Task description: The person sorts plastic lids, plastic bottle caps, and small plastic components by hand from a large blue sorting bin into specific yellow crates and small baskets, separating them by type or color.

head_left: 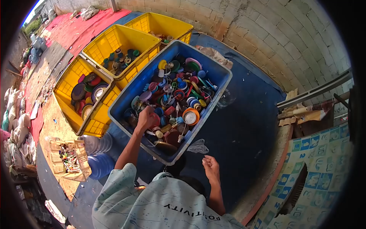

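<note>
Reaching over the near left part of the blue crate (225, 82), your left hand (145, 119) is at the heap of plastic lids and small parts (177, 95), its back toward you. Its fingers bend down toward the pile, but the tips are hidden, so you cannot tell how far they are open or whether they grip anything; a red round lid (155, 120) lies right beside them. Your right hand (211, 167) hangs outside the crate, near its closest corner, above the dark blue ground sheet (248, 141). Its fingers are loosely curled toward the thumb, with nothing visible in them, though whether the tips meet is too small to make out. Between that hand and the crate's edge lies what is probably a crumpled clear bag (198, 146), its outline faint. An orange-rimmed lid (191, 116) sits face up in the heap, while the lower layers are covered by those above. Beyond and to the left stand three yellow crates (105, 42); the farthest shows only a few pieces, its near side partly blocked by its neighbour. At the left, a pale basket (78, 168) holds thin, mixed bits too small to name. Your printed shirt (160, 202) runs off the bottom edge.
</note>
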{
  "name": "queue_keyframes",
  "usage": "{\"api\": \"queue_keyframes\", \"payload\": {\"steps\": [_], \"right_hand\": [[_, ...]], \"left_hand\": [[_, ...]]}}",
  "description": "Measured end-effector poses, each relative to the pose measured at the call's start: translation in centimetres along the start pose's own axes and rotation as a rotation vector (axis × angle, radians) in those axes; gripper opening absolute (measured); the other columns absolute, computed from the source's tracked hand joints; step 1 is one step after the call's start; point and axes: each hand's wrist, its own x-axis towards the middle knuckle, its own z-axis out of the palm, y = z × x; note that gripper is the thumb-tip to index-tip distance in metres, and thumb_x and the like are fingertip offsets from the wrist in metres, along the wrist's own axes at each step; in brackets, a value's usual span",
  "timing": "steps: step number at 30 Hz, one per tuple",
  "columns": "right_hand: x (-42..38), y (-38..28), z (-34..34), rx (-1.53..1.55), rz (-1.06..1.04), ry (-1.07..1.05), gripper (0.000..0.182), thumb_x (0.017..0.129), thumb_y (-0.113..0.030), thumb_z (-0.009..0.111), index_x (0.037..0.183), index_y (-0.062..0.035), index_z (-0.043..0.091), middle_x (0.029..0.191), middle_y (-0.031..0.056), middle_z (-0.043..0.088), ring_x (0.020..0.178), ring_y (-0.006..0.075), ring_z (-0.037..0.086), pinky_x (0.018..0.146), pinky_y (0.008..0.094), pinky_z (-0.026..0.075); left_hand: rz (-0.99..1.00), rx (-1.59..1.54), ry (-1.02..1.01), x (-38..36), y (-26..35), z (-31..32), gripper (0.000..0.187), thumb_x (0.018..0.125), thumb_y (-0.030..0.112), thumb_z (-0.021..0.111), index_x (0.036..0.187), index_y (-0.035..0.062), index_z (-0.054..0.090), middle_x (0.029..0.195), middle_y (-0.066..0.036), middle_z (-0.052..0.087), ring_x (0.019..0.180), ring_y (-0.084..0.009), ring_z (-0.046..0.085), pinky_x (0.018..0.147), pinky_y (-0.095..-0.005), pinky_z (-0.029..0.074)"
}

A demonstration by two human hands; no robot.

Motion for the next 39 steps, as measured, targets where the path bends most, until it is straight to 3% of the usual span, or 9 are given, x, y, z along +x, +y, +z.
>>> {"api": "queue_keyframes", "payload": {"steps": [5,9,15,19,24,28,33,37,39], "right_hand": [[6.8,-7.9,-3.3,-0.235,-0.08,-0.173,0.034,0.088,-0.011,0.063,0.119,0.0016,0.057,0.107,0.0153,0.065,0.089,0.015,0.063,0.077,0.027,0.051],[12.0,-14.0,-5.3,-0.42,-0.241,-0.173,0.035,0.088,-0.012,0.063,0.12,0.0007,0.056,0.109,0.0177,0.065,0.089,0.0196,0.066,0.073,0.0294,0.053],[16.2,-16.9,-3.8,-0.382,-0.326,-0.146,0.034,0.089,-0.012,0.062,0.12,0.0011,0.056,0.11,0.0176,0.064,0.089,0.02,0.065,0.072,0.0299,0.052],[16.7,-17.9,-0.2,-0.498,-0.457,-0.405,0.034,0.087,-0.011,0.063,0.117,0.0015,0.057,0.105,0.0163,0.065,0.09,0.0243,0.065,0.074,0.0343,0.052],[18.6,-17.3,5.1,-0.527,-0.655,-0.737,0.027,0.082,-0.008,0.063,0.106,0.0028,0.059,0.096,0.0211,0.064,0.09,0.0363,0.062,0.079,0.041,0.05],[21.7,-14.6,9.9,-0.749,-0.815,-1.112,0.024,0.082,-0.01,0.058,0.103,0.0014,0.061,0.093,0.0232,0.065,0.09,0.0399,0.062,0.08,0.0453,0.049],[24.4,-11.6,14.6,-1.083,-0.891,-1.497,0.028,0.082,-0.01,0.052,0.106,-0.0012,0.062,0.088,0.0238,0.065,0.085,0.0403,0.063,0.078,0.0454,0.049],[25.3,-12.0,15.5,-1.13,-1.033,-1.573,0.035,0.081,-0.011,0.051,0.114,-0.0082,0.06,0.088,0.02,0.066,0.084,0.0404,0.062,0.077,0.0468,0.048],[25.5,-12.8,15.6,-1.162,-0.996,-1.59,0.043,0.078,-0.011,0.058,0.12,-0.006,0.056,0.114,0.0197,0.061,0.104,0.0419,0.055,0.084,0.0526,0.045]], "left_hand": [[-0.064,0.32,-0.058,3.2,-5.5,2.8,0.043,0.072,0.005,0.058,0.114,0.0051,0.057,0.098,-0.022,0.064,0.093,-0.0412,0.061,0.078,-0.0465,0.049],[-0.093,0.475,-0.206,2.4,-4.6,3.6,0.045,0.071,0.007,0.06,0.115,0.004,0.054,0.108,-0.021,0.061,0.096,-0.0379,0.062,0.077,-0.047,0.05],[-0.137,0.667,-0.139,1.8,-1.7,1.6,0.047,0.073,0.009,0.063,0.117,-0.0014,0.05,0.107,-0.021,0.059,0.093,-0.0343,0.063,0.074,-0.0466,0.05],[-0.199,0.582,-0.057,1.1,2.2,-1.1,0.019,0.067,0.008,0.068,0.086,0.0084,0.065,0.084,-0.014,0.067,0.081,-0.032,0.065,0.068,-0.0469,0.047],[-0.451,0.149,0.455,-1.8,6.7,-3.5,0.014,0.078,0.013,0.071,0.088,0.0072,0.064,0.081,-0.012,0.069,0.08,-0.0245,0.067,0.069,-0.0349,0.05],[-0.497,-0.822,0.9,-6.0,10.8,-2.7,0.021,0.084,0.013,0.072,0.095,0.0021,0.058,0.085,-0.004,0.066,0.076,-0.0111,0.065,0.066,-0.0229,0.051],[-0.602,-1.121,1.343,-11.9,15.4,1.7,0.024,0.083,0.01,0.072,0.099,0.0064,0.055,0.087,-0.006,0.067,0.075,-0.0121,0.066,0.066,-0.0247,0.053],[-0.579,-1.185,1.649,-14.9,19.6,5.6,0.025,0.082,0.009,0.072,0.099,0.0079,0.054,0.087,-0.005,0.067,0.073,-0.0129,0.066,0.066,-0.0261,0.054],[-0.579,-1.211,1.771,-15.6,21.3,7.3,0.024,0.082,0.008,0.072,0.099,0.009,0.055,0.086,-0.005,0.068,0.071,-0.0131,0.067,0.065,-0.0264,0.054]]}}
